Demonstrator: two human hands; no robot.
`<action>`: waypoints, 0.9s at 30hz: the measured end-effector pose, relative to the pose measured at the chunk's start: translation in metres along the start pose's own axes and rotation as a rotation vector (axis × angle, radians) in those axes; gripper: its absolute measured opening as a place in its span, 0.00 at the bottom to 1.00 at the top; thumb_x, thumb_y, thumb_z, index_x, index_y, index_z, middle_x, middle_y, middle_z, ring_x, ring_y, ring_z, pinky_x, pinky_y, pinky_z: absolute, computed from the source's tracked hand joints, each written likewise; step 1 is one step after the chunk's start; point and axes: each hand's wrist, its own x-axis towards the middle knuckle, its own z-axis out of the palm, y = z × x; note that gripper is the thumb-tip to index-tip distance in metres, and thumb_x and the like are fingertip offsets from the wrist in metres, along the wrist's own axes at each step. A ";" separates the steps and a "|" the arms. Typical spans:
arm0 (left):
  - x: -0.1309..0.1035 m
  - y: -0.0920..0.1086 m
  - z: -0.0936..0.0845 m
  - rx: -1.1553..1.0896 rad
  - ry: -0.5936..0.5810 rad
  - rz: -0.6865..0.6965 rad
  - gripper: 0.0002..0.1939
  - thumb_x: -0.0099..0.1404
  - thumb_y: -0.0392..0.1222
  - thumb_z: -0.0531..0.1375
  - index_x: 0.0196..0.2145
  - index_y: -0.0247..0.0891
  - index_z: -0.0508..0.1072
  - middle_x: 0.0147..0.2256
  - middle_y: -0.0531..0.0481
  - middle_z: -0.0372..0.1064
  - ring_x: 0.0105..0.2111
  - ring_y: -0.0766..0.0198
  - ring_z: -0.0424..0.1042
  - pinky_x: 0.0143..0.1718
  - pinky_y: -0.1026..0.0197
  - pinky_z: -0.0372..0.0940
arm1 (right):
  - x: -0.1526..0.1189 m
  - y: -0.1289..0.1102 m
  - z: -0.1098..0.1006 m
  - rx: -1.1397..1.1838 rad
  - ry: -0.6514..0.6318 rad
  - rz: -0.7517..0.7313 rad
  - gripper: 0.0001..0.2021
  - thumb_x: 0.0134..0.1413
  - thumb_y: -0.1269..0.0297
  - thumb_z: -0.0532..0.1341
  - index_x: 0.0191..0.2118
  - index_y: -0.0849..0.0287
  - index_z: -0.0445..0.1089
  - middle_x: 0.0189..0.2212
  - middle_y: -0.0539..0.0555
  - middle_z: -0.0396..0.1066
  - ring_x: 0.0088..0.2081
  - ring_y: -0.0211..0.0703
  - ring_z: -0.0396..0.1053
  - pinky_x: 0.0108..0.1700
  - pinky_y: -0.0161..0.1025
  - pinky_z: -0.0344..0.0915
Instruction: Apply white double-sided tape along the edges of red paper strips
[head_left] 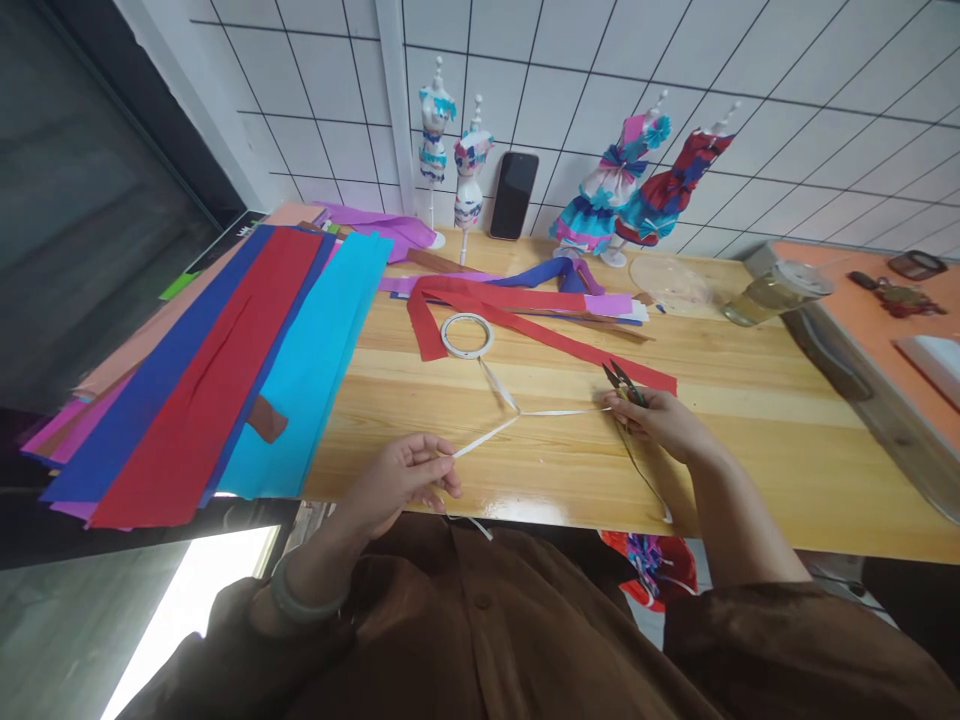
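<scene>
My left hand (420,472) pinches one end of a narrow white tape strip (487,437) above the front of the wooden table. A loose tail hangs below those fingers. The strip meets two other lengths at a small junction in the middle; one leads back to a white tape roll (448,345) lying flat. My right hand (652,420) is closed around thread snips (627,385), blades pointing away from me and parted at the tips. Its fingertips also grip the right-hand length of tape. Another thin length dangles under this hand, ending near the table's front edge.
A red crepe paper strip (555,343) lies behind the tape. Stacked coloured paper (225,350) covers the left side. Doll-size dress forms (468,165) and a phone (514,195) stand along the tiled wall. At right is a glass jar of liquid (776,292).
</scene>
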 end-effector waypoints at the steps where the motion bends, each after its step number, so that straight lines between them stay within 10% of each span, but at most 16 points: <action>1: 0.000 0.001 -0.002 0.005 0.009 0.002 0.14 0.53 0.44 0.62 0.34 0.34 0.64 0.24 0.50 0.69 0.26 0.65 0.70 0.21 0.67 0.63 | 0.000 0.001 -0.001 0.000 0.002 0.001 0.20 0.41 0.49 0.63 0.36 0.61 0.70 0.17 0.45 0.54 0.18 0.30 0.49 0.18 0.31 0.45; 12: -0.007 0.001 -0.017 0.141 0.107 0.037 0.17 0.53 0.49 0.61 0.37 0.38 0.64 0.21 0.56 0.63 0.17 0.73 0.60 0.13 0.72 0.53 | -0.004 0.009 -0.011 -0.115 0.062 -0.003 0.23 0.41 0.46 0.61 0.36 0.61 0.71 0.18 0.46 0.56 0.19 0.31 0.52 0.19 0.31 0.49; 27: -0.017 0.006 -0.013 -0.021 0.037 0.117 0.14 0.60 0.46 0.53 0.42 0.38 0.63 0.26 0.51 0.62 0.26 0.68 0.61 0.28 0.64 0.57 | -0.012 0.002 -0.004 -0.194 0.067 -0.058 0.23 0.37 0.42 0.61 0.27 0.60 0.70 0.15 0.47 0.57 0.18 0.32 0.51 0.19 0.33 0.48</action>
